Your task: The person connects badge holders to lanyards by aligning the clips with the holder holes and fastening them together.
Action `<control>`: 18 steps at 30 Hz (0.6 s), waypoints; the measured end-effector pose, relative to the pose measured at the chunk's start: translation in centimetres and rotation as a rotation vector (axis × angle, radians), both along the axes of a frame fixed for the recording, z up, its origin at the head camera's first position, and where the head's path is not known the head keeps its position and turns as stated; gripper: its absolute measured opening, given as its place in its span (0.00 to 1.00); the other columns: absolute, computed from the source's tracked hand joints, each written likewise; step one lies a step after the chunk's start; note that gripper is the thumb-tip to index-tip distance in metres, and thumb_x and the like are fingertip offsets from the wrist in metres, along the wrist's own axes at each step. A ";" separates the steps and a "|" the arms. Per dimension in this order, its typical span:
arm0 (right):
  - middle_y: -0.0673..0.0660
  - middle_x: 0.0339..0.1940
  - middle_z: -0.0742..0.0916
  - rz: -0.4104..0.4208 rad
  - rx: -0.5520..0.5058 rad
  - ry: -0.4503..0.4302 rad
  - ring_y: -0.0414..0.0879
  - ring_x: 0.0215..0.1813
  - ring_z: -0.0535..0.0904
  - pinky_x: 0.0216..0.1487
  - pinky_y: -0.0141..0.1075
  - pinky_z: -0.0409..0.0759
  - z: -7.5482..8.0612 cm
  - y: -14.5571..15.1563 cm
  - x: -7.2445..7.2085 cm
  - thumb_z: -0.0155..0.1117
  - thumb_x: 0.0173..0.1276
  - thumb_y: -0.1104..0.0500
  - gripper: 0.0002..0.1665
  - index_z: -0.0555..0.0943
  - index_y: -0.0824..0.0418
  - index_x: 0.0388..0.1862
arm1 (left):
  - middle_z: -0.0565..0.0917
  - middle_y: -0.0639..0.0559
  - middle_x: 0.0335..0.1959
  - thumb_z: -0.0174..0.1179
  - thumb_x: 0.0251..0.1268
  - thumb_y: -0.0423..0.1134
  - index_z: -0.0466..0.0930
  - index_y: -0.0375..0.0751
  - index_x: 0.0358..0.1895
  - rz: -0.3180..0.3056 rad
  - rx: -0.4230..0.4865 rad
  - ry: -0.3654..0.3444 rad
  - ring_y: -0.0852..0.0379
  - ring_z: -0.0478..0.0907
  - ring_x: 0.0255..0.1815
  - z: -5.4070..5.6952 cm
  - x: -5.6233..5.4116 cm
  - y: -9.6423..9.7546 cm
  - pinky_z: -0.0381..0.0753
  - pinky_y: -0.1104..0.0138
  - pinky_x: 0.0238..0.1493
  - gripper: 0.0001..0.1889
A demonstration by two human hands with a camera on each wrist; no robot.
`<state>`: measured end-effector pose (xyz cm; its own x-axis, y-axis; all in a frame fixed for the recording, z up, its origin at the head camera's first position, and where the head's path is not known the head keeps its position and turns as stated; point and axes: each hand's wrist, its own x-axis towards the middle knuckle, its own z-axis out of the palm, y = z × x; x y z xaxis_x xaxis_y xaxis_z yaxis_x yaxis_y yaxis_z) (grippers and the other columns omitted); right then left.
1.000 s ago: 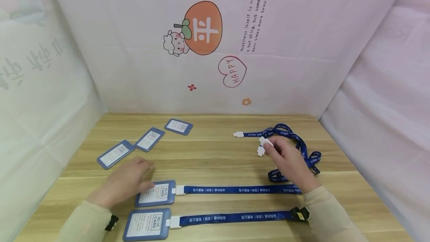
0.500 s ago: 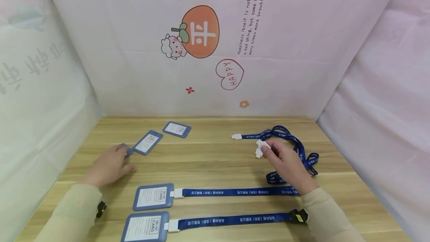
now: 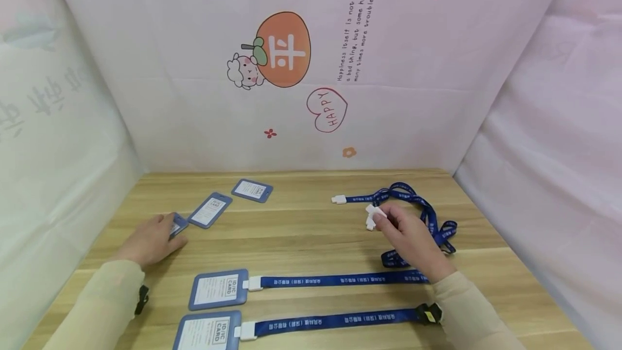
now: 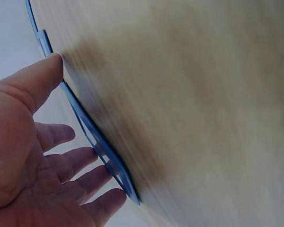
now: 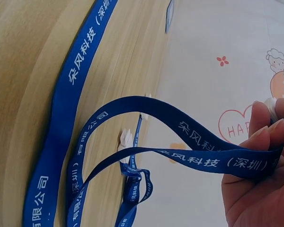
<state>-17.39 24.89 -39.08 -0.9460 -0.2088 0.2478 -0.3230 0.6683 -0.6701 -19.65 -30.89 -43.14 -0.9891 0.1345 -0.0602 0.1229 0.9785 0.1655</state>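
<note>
My left hand rests over a blue card holder at the table's left. In the left wrist view its fingers touch the card holder, which lies along the tabletop; the thumb is near one edge. My right hand pinches the white plastic clips of a blue lanyard, held above the table. In the right wrist view the lanyard strap loops out from the fingers. The hand hides part of the clips.
Two more card holders, a middle one and a far one, lie at the back left. A near card holder and a nearer one are joined to straightened lanyards. A tangled lanyard lies behind my right hand. Cloth walls surround the wooden table.
My left hand has moved left, away from the joined card holder, to the leftmost loose card holder. My right hand keeps its pinch on the clips. The head view has shifted slightly.
</note>
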 end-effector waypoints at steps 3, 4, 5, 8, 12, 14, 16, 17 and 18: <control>0.53 0.41 0.87 0.005 0.005 0.004 0.45 0.33 0.75 0.30 0.33 0.76 0.0 0.0 0.0 0.52 0.84 0.43 0.16 0.80 0.51 0.49 | 0.68 0.12 0.66 0.61 0.75 0.52 0.61 0.14 0.71 -0.002 -0.016 -0.002 0.17 0.68 0.66 -0.1 0.0 -0.1 0.72 0.31 0.65 0.42; 0.53 0.40 0.87 0.005 0.006 0.005 0.45 0.33 0.75 0.30 0.33 0.76 -0.1 0.0 0.0 0.52 0.84 0.43 0.16 0.80 0.52 0.49 | 0.68 0.13 0.66 0.61 0.75 0.52 0.62 0.14 0.70 -0.003 -0.021 0.001 0.17 0.68 0.66 -0.1 0.0 -0.1 0.72 0.31 0.65 0.41; 0.53 0.40 0.86 0.006 0.006 0.003 0.45 0.33 0.75 0.30 0.33 0.76 -0.1 -0.1 0.0 0.52 0.84 0.43 0.16 0.80 0.52 0.49 | 0.70 0.13 0.65 0.61 0.75 0.51 0.63 0.14 0.70 -0.005 -0.027 0.005 0.17 0.69 0.65 -0.1 0.0 -0.1 0.73 0.32 0.64 0.40; 0.53 0.40 0.86 0.005 0.001 -0.003 0.46 0.33 0.76 0.30 0.33 0.76 -0.1 -0.1 0.0 0.53 0.84 0.43 0.18 0.81 0.54 0.49 | 0.74 0.13 0.60 0.62 0.74 0.48 0.65 0.14 0.68 -0.012 -0.041 0.021 0.18 0.74 0.61 0.1 0.0 -0.1 0.77 0.33 0.60 0.38; 0.53 0.40 0.86 0.004 -0.004 -0.010 0.46 0.33 0.76 0.30 0.33 0.77 -0.1 -0.2 0.0 0.53 0.84 0.42 0.19 0.81 0.55 0.49 | 0.78 0.16 0.54 0.62 0.73 0.44 0.69 0.13 0.63 -0.011 -0.048 0.020 0.20 0.78 0.55 0.5 0.0 -0.2 0.80 0.35 0.56 0.33; 0.53 0.40 0.86 0.001 -0.004 -0.015 0.46 0.33 0.76 0.30 0.33 0.76 -0.1 -0.3 0.1 0.53 0.84 0.42 0.18 0.81 0.53 0.48 | 0.80 0.18 0.51 0.62 0.73 0.43 0.71 0.14 0.60 -0.011 -0.049 0.017 0.21 0.79 0.53 0.6 0.0 -0.3 0.81 0.36 0.55 0.29; 0.54 0.40 0.86 -0.003 -0.005 -0.021 0.46 0.33 0.76 0.30 0.33 0.76 -0.1 -0.3 0.2 0.53 0.83 0.41 0.17 0.80 0.51 0.48 | 0.81 0.20 0.49 0.62 0.73 0.40 0.74 0.16 0.57 -0.012 -0.043 0.022 0.22 0.80 0.51 0.6 0.0 -0.4 0.81 0.36 0.54 0.25; 0.54 0.40 0.86 -0.005 -0.002 -0.022 0.46 0.33 0.76 0.30 0.33 0.76 -0.1 -0.3 0.2 0.53 0.83 0.41 0.17 0.80 0.50 0.48 | 0.82 0.21 0.48 0.62 0.72 0.40 0.75 0.17 0.55 -0.011 -0.039 0.027 0.23 0.81 0.50 0.6 0.0 -0.4 0.82 0.37 0.53 0.24; 0.54 0.39 0.86 -0.007 0.001 -0.023 0.46 0.33 0.76 0.30 0.33 0.76 -0.1 -0.3 0.2 0.53 0.83 0.40 0.17 0.80 0.50 0.48 | 0.82 0.21 0.47 0.62 0.72 0.39 0.75 0.18 0.54 -0.009 -0.036 0.032 0.23 0.81 0.49 0.6 0.1 -0.5 0.82 0.37 0.52 0.23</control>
<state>-17.17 24.60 -39.20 -0.9530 -0.2021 0.2256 -0.3025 0.6712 -0.6768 -19.60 -31.35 -42.58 -0.9893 0.1418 -0.0340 0.1365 0.9826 0.1256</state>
